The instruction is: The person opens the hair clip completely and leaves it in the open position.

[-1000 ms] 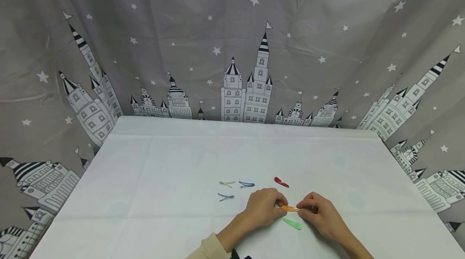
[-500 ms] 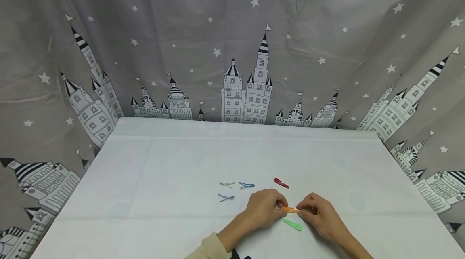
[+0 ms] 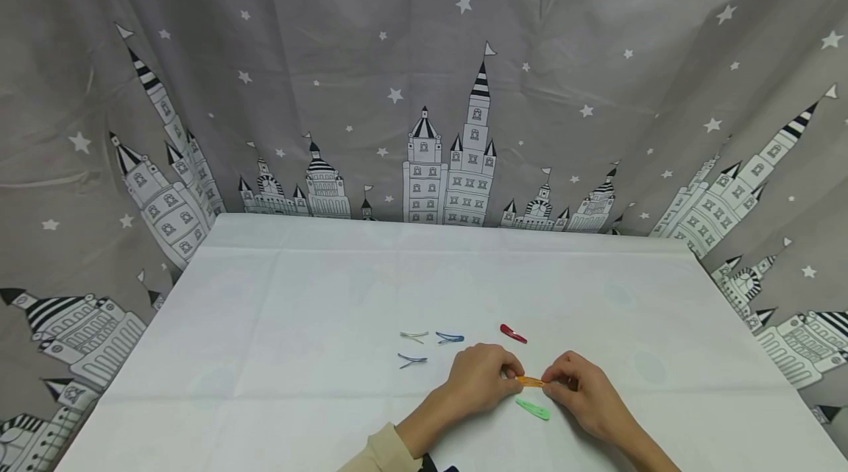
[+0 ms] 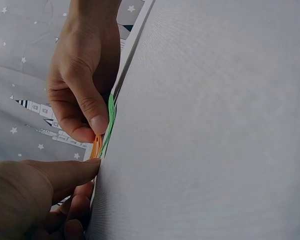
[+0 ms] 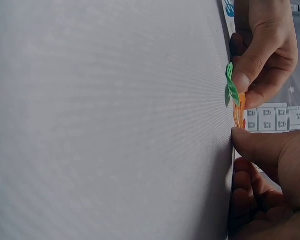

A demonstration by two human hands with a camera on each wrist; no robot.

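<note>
L hand (image 3: 486, 379) & R hand (image 3: 586, 392) both pinch the orange hair clip (image 3: 530, 381), L hand at the clip's L end, R hand at its R end; on each, thumb & finger are closed to the clip's thickness, other fingers bent in. Clip is held roughly parallel to the far edge of the white surface (image 3: 331, 295), R of centre, closer to the near edge than the far one; can't tell if it touches the surface. Green hair clip (image 3: 533, 409) lies just beside it, on the near-edge side, btwn the hands, slanting toward the near R corner. Red hair clip (image 3: 514, 333) lies on the far-edge side of L hand, also slanted. Toward the L edge, 3 more sit in a loose group w/ prongs spread in a V: blue clip (image 3: 450, 337), pale clip (image 3: 414, 336) & grey-blue clip (image 3: 412, 360), the last nearest the near edge. Beige sleeve (image 3: 384, 451) on the L arm. Grey curtain (image 3: 344, 37) w/ stars & castles hangs past the far edge.
</note>
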